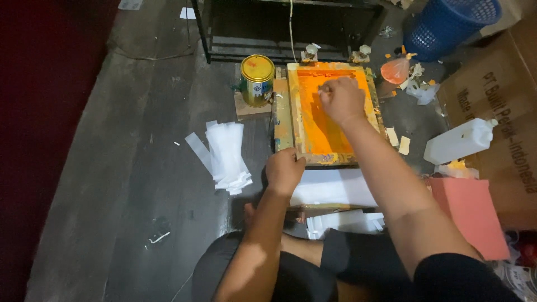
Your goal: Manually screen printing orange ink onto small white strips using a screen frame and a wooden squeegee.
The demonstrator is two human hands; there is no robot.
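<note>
Two hands are working at once here, and we are sitting on the dark grey plank floor [128,168] with a wooden-framed printing screen flooded with orange ink [327,114] lying flat in front of our knees. Our left hand [285,170] is curled over the near left corner of the frame, fingers closed on the wood and pressing it down. Our right hand [341,99] is reaching across the mesh near the far end, fingers bunched as if around a scraper; we cannot tell what it is pinching, since the hand is hiding it.

We are judging this to be the ink-pulling step: the frame is being steadied while the orange is being dragged over the mesh. The next move is calling for even pressure along the mesh toward us, with the left hand keeping the frame from shifting.

White sheets [333,187] are poking out from under the near edge of the frame, touching it. A stack of white plastic strips [226,156] is lying on the floor to the left, near but apart. A yellow-lidded round tin [257,80] is standing upright just beside the frame's far left corner. To the right we are seeing a white plastic jerrycan [460,141] lying on its side, a pink foam block [472,215] and a blue mesh basket [450,25].
</note>
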